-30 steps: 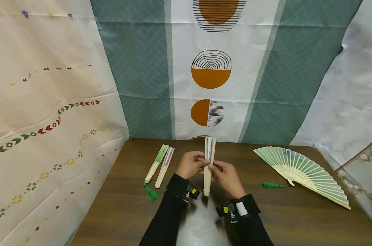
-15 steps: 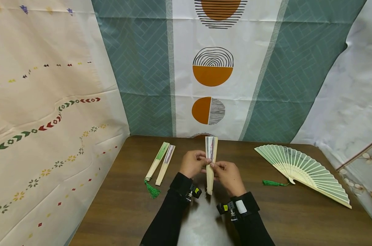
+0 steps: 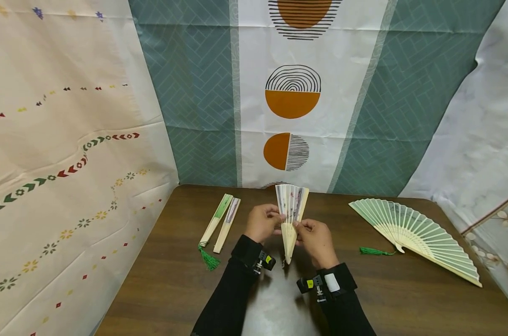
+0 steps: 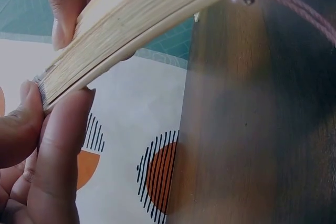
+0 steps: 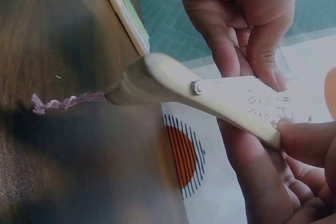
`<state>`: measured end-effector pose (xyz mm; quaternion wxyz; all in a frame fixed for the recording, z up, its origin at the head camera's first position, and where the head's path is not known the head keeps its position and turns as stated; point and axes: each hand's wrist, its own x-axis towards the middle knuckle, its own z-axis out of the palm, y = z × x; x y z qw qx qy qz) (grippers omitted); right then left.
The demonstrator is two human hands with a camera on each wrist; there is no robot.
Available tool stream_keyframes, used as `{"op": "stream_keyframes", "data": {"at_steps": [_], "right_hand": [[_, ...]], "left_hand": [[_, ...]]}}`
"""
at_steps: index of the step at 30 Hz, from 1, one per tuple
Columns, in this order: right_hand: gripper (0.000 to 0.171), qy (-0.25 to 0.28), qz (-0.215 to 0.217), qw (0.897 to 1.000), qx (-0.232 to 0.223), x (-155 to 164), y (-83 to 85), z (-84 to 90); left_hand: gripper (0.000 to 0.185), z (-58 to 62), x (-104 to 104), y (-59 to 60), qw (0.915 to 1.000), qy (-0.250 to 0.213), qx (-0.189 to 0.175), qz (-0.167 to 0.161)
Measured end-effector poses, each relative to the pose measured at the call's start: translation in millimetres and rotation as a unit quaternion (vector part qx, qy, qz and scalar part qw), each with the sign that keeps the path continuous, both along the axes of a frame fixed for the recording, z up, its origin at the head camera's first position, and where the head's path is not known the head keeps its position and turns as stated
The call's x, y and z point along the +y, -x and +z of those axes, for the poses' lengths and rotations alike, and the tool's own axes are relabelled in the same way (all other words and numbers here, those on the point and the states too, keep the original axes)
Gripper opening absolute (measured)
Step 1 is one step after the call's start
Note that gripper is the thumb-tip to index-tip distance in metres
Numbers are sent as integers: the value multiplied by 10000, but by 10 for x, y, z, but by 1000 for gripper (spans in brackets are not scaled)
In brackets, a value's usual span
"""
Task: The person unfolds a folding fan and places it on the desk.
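Note:
A folding fan with cream slats and a white, purple-patterned leaf stands upright between both hands, partly spread, its leaf end at the top. My left hand pinches its left edge just below the leaf. On the right edge, my right hand pinches the outer slat between thumb and fingers. The left wrist view shows the slat stack edge-on. In the right wrist view, the pivot pin and cut-out holes show on the guard slat. A pink twisted cord hangs from the pivot end.
Left on the brown table lie two folded fans: a green one with a green tassel, and a purple-patterned one beside it. An opened pale green fan lies at the right with its tassel. Patterned cloths hang behind.
The held fan has spread from a narrow bundle into a small wedge, showing more of its leaf. My right hand has moved slightly right; the fans on the table lie still.

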<state>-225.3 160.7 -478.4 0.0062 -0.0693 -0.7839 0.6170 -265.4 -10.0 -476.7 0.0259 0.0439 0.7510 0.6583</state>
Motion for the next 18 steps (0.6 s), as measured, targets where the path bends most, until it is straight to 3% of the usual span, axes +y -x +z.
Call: {"op": "stream_keyframes", "data": {"at_steps": [18], "right_hand": [[32, 175, -301, 9994, 51, 50, -15, 43]], "left_hand": [[16, 37, -4, -10, 9977, -654, -182, 35]]}}
